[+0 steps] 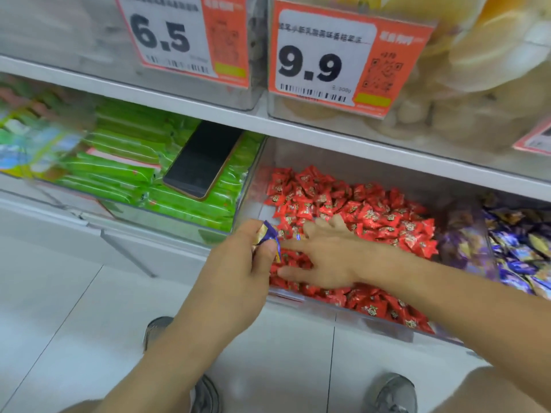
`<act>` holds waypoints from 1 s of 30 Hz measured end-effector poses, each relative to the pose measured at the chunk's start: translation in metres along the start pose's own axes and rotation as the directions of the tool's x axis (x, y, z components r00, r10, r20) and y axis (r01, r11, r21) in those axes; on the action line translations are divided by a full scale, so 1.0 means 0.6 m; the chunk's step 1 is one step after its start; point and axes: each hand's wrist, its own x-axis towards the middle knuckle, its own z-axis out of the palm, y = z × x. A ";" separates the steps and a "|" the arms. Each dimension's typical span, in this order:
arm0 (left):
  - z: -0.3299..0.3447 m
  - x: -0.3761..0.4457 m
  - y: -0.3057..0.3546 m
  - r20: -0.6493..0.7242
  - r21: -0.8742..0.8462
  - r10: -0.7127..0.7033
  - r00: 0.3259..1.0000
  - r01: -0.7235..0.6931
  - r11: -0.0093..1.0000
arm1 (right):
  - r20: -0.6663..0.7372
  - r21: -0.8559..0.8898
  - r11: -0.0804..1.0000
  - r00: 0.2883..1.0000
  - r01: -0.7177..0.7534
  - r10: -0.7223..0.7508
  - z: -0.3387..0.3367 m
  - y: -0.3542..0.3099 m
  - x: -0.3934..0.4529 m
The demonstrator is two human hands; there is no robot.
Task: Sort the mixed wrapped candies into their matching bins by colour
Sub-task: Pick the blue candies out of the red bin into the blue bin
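Fingers of the left hand (238, 263) pinch a crinkly purple-and-gold wrapped candy (269, 241) at frame centre, over the clear plastic bin (372, 321) of glossy red candies (357, 213). Right hand (322, 257) lies spread flat on them.

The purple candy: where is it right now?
In the head view, the purple candy is pinched in the left hand at the front left edge of the red candy bin, beside the right hand.
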 end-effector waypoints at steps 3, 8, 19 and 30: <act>0.000 -0.001 0.000 0.009 -0.020 0.016 1.000 -0.016 1.000 | -0.033 0.021 1.000 0.999 0.007 -0.006 -0.032 0.009 -0.036; 0.004 -0.002 -0.003 0.030 -0.016 0.021 0.999 -0.021 1.000 | -0.174 0.101 0.948 0.933 -0.302 0.316 -0.090 0.064 0.060; 0.015 0.023 0.012 0.044 -0.021 0.041 0.998 -0.040 0.999 | -0.280 0.097 0.991 0.953 -0.092 0.116 -0.016 0.009 -0.016; 0.049 0.062 0.025 0.348 -0.430 -0.218 0.912 0.362 0.827 | -0.317 0.911 0.371 0.884 0.182 0.345 -0.010 0.018 -0.081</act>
